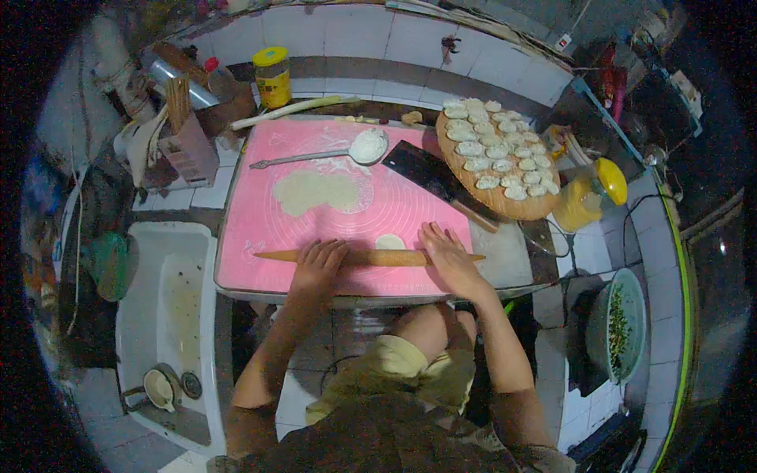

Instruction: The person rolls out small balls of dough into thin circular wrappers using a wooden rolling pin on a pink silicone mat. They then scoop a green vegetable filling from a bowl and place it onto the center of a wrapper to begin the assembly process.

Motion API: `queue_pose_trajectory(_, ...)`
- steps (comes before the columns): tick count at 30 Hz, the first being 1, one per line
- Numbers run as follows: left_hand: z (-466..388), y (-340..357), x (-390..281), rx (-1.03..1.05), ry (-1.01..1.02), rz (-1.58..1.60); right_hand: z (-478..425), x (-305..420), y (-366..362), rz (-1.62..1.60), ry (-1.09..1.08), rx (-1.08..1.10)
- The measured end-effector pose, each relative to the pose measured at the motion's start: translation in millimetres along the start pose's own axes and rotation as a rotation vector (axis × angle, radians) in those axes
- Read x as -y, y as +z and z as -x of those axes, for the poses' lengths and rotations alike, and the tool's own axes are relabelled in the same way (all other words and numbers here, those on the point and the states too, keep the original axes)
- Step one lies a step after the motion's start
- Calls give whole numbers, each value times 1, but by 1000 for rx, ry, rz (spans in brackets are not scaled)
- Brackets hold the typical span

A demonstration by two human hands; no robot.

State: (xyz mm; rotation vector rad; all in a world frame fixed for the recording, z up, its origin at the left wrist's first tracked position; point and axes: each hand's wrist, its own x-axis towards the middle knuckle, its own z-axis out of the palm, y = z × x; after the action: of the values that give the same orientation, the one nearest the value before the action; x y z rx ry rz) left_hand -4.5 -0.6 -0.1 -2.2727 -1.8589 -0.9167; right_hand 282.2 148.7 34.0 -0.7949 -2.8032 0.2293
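A pink silicone pastry mat (254, 207) with printed rings lies before me. Across its near part runs a wooden rolling pin (384, 258) with tapered ends. My left hand (322, 260) curls over the pin's left portion. Palm down on its right portion is my right hand (446, 251), fingers stretched forward past the pin. A small round of dough (390, 242) shows just beyond the pin, its near edge hidden. Farther back lie thin, overlapping dough wrappers (319, 192). Behind them, a metal ladle (301, 158) holds white flour (369, 146), with more flour scattered around it.
A cleaver (426, 171) lies at the mat's right, partly beneath a round wooden board (526, 210) bearing many dumplings (470, 148). A scallion stalk (295, 110) and yellow-lidded canister (272, 77) are behind. At left is a sink (159, 248); at right, a bowl of chopped greens (636, 331).
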Motion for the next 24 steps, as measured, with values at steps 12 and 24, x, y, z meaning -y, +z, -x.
queue_pose_trajectory(12,8,-20,-19,-70,10,-22,-62,30,-8,-747,349,173)
queue_pose_trajectory(24,-48,20,5,-87,-36,-232,-54,26,-8,50,228,-356)
